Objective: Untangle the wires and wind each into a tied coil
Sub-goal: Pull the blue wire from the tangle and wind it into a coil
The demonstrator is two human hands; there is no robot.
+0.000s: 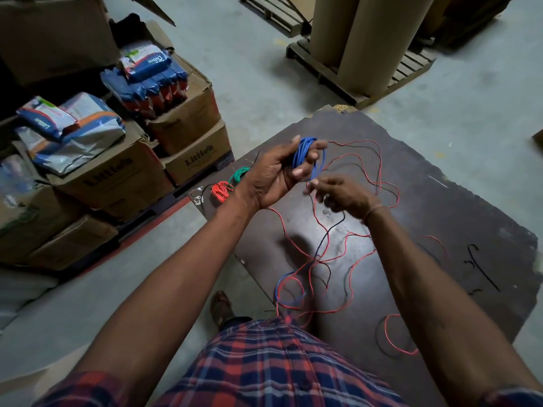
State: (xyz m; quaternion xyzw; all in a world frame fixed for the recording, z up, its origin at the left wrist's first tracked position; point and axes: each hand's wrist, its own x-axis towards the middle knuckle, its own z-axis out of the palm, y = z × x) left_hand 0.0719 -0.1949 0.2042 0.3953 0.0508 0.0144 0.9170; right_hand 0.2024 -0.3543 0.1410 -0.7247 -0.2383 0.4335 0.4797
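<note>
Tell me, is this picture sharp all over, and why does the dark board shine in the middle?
Head view: the right hand is smeared by motion blur, while the left hand gripping the blue coil is sharper; a pale glare patch sits on the dark board; the corners darken and the wide lens bows the edges.

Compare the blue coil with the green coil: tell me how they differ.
The blue coil is gripped in the left hand, off the board; the green coil lies on the dark board, untouched. The blue coil trails a loose end toward the right hand; the green coil shows none. Both are wound into small bundles.
</note>
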